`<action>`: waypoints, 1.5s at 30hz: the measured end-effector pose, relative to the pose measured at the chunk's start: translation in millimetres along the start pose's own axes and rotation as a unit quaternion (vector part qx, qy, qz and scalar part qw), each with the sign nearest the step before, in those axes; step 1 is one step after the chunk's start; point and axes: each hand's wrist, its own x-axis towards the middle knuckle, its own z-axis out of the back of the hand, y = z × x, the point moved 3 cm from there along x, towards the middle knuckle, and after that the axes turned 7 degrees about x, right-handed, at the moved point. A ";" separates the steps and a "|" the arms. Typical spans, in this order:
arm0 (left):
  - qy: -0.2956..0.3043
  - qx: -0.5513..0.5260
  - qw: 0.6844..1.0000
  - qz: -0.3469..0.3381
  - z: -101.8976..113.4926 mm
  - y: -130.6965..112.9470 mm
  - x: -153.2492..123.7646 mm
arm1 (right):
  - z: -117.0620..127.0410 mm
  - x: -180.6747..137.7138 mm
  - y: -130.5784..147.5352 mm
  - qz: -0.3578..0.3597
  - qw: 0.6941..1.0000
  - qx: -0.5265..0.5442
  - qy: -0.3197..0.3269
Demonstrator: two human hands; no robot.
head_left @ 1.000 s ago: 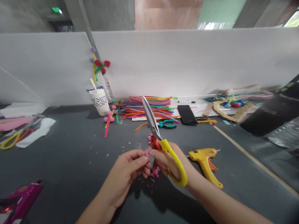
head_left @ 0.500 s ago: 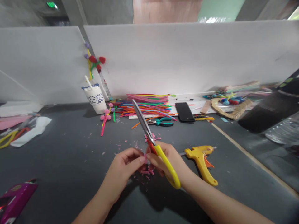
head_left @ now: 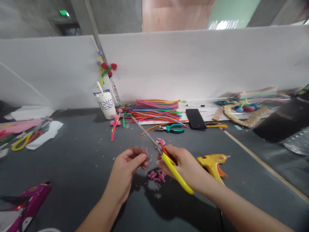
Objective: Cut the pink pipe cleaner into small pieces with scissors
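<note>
My left hand (head_left: 130,162) pinches a small pink piece of pipe cleaner (head_left: 144,150) between thumb and fingertips. To its right, my right hand (head_left: 182,164) is closed around the yellow and red handles of a pair of scissors (head_left: 177,175). The blades point away and to the left, looking closed or nearly so, and are somewhat blurred. Short pink clippings (head_left: 156,176) lie on the dark table below and between the hands. More clippings (head_left: 160,141) lie just beyond the scissors' pivot.
A yellow glue gun (head_left: 213,162) lies right of my right hand. Behind are teal pliers (head_left: 172,129), a bundle of colored pipe cleaners (head_left: 156,109), a phone (head_left: 196,118) and a cup (head_left: 106,104). A magenta tool (head_left: 36,199) sits at lower left; a dark bottle (head_left: 280,120) at right.
My hands have moved apart, the right going rightward with the scissors, whose blades have tipped lower. The pink piece stays in my left hand. The whole view has shifted slightly.
</note>
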 end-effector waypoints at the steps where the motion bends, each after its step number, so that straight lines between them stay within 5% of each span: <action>1: -0.012 -0.023 1.000 -0.002 2.9 -0.4 1.3 | -1.1 -2.2 -0.6 0.003 0.999 -0.037 0.004; 14: -0.042 -0.066 0.995 -0.057 13.6 -5.2 5.9 | -14.2 -13.9 -28.1 0.093 0.923 -0.373 -0.022; 45: -0.023 -0.072 0.996 -0.055 11.8 -7.9 1.9 | -20.6 -18.1 -28.5 0.117 0.920 -0.373 -0.028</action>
